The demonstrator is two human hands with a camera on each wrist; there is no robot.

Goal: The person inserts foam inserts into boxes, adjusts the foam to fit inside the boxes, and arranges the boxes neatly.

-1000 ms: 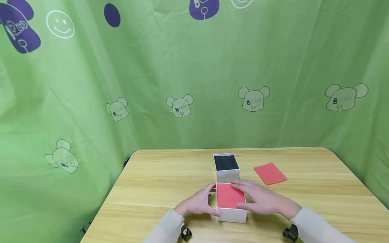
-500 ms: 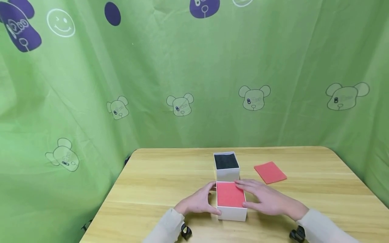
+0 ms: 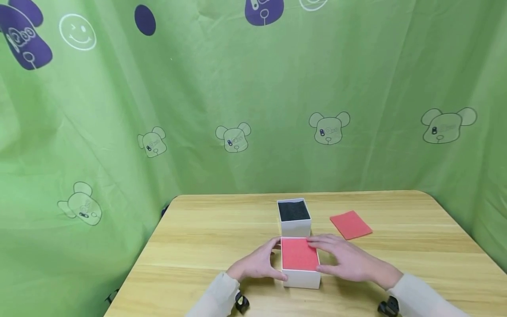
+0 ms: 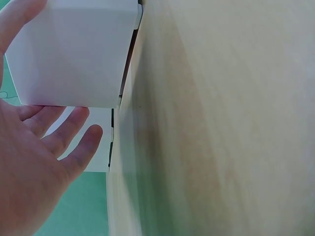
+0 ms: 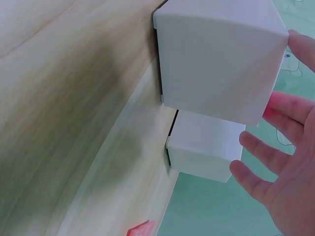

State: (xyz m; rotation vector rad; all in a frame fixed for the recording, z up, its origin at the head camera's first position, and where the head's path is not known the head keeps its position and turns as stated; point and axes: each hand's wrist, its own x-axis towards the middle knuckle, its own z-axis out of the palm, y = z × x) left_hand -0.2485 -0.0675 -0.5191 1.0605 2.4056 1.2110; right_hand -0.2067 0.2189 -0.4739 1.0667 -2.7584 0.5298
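A white box (image 3: pixel 302 278) with a red square sheet (image 3: pixel 299 254) filling its top sits near the front of the table. My left hand (image 3: pixel 258 264) holds its left side, thumb at the near corner and fingers around the far corner; the left wrist view shows the box's white side (image 4: pixel 74 54) between them. On the right, my right hand (image 3: pixel 350 263) rests thumb and fingertips along the top edge, and the fingers overlap the sheet's far right corner. In the right wrist view its lower fingers (image 5: pixel 266 150) stand off the box.
Directly behind stands a second white box (image 3: pixel 296 228) with a black insert (image 3: pixel 294 211) inside. A loose red square sheet (image 3: pixel 350 225) lies to the right on the wooden table (image 3: pixel 206 229). Green printed curtain (image 3: pixel 277 167) hangs around the table.
My right hand has slid slightly right, its thumb and fingers moving from over the red sheet to the box's right edge. My left hand has stayed in place.
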